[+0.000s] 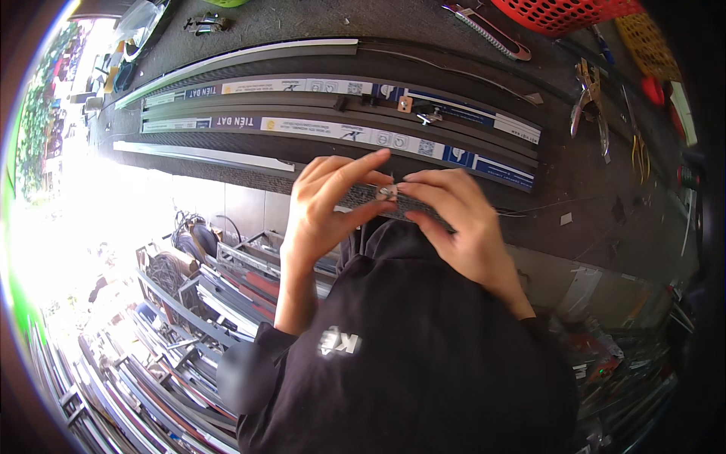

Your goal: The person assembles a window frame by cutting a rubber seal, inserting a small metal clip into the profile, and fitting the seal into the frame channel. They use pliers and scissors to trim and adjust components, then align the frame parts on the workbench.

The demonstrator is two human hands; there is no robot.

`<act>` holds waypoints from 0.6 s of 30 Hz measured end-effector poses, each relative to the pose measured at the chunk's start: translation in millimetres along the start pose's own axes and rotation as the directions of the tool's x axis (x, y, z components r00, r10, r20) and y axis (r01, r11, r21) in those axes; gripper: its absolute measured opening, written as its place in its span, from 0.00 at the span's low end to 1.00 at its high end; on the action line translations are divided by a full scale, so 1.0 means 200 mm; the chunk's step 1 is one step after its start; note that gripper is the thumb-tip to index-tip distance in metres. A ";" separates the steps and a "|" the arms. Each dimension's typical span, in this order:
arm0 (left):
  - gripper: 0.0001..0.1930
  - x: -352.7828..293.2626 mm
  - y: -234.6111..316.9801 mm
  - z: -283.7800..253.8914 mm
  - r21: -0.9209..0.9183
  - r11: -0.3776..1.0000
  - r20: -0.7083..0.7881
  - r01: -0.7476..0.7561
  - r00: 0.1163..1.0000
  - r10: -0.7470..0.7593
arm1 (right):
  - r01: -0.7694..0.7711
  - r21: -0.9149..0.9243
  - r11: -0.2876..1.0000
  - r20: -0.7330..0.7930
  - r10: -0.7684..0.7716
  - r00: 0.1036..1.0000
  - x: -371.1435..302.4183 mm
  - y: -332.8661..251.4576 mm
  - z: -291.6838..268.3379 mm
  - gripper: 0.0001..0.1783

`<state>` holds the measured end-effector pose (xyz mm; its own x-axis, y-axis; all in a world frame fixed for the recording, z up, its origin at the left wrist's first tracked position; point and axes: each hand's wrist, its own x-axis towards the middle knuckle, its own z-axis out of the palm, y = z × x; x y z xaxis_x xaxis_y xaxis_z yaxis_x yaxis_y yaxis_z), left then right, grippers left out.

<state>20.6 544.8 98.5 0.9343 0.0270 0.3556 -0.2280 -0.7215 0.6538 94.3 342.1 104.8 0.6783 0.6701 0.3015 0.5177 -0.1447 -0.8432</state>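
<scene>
Close in front of my body, my left hand [324,198] pinches a small square tan plate [386,193] with a metal fastener at its centre. Its thumb is below the plate, and the index finger stretches out above it. My right hand [463,218] comes in from the right. Its fingertips touch or nearly touch the plate's right edge, while its thumb stays apart lower down. Beyond the hands lie long dark metal profiles [302,106] with printed film strips. On them rest a similar tan square plate [405,104], black pieces and a small metal fitting [429,117].
The dark worktable [597,204] also carries a red-handled utility knife [491,32], pliers [588,102], a red perforated basket [560,13] and a metal part [206,24]. Racks of long profiles [144,386] fill the lower left, beside bright daylight. Plastic-wrapped items lie lower right.
</scene>
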 end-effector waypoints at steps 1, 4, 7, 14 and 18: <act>0.36 0.00 -0.01 0.00 -0.039 0.999 -0.012 -0.026 1.000 0.026 | 0.042 0.020 0.999 -0.078 -0.041 0.996 0.03 -0.01 0.07 0.21; 0.37 -0.02 -0.08 -0.02 -0.141 0.989 0.025 0.035 0.999 -0.031 | 0.092 -0.063 0.994 -0.070 -0.096 0.993 0.03 0.00 0.16 0.20; 0.38 -0.04 -0.15 -0.04 -0.258 0.965 0.090 0.054 0.995 -0.031 | 0.099 -0.072 0.992 -0.096 -0.106 0.990 0.00 0.03 0.21 0.19; 0.40 -0.05 -0.18 -0.03 -0.341 0.937 0.263 0.079 0.965 0.014 | 0.132 -0.198 0.971 -0.139 -0.161 0.977 -0.07 0.10 0.30 0.19; 0.36 -0.10 -0.24 -0.05 -0.110 0.993 0.186 -0.041 0.981 0.062 | -0.096 -0.044 0.994 -0.343 0.075 0.936 -0.14 0.10 0.27 0.10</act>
<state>9.4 586.1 67.0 0.9532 -0.1470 0.2643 -0.2953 -0.6417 0.7079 57.7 360.6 55.5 0.8530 0.3667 0.3714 0.4725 -0.2404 -0.8479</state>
